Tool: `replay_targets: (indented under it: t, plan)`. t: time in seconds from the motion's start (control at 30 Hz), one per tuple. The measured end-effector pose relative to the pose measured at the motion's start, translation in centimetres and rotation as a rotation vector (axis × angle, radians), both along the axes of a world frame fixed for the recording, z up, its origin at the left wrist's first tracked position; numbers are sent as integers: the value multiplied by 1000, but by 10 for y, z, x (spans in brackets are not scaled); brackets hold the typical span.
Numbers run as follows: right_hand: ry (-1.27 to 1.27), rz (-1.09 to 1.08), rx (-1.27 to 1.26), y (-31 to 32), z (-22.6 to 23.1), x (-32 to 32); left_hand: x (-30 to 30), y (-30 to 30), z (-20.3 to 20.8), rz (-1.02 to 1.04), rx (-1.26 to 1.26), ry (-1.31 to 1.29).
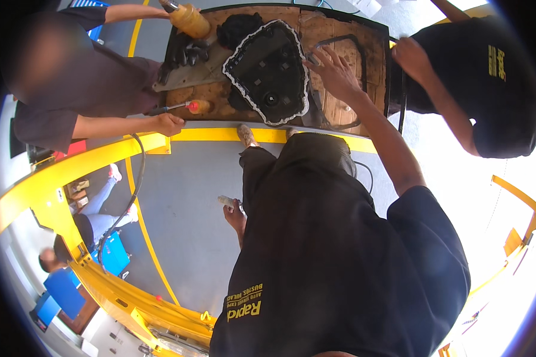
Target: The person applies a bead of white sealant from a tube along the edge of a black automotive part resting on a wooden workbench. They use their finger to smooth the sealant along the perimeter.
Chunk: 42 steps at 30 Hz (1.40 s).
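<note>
Left hand [234, 215] curled on small whitish object [226, 201]; right hand [333, 72] spread on black gasket [339, 83].

Right hand [333, 71] reaches forward, fingers spread; left hand [235, 215] hangs fisted.

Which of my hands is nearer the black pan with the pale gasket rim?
Right. The right hand is spread on the wooden bench beside the black pan; the left hand hangs low by the hip, holding a small pale object.

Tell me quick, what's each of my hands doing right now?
Left hand: closed around a small pale object, down at the side.
Right hand: open, fingers spread on the black gasket loop on the wooden bench.
</note>
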State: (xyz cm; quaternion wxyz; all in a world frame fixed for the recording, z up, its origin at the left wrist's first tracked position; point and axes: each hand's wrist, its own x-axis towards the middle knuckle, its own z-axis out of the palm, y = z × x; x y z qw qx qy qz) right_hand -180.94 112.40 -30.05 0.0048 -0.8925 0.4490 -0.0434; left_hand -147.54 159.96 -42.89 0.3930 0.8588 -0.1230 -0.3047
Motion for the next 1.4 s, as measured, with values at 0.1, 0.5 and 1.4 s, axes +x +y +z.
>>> replay_targets:
  t: [0.1, 0.5, 1.4]
  plan:
    - [32, 29, 0, 4, 1, -7, 4, -10, 2, -6, -72, 4]
    - [45, 26, 6, 5, 4, -3, 29, -41, 7, 5, -92, 34]
    - [62, 23, -87, -3, -12, -4, 14, -9, -13, 30, -114, 69]
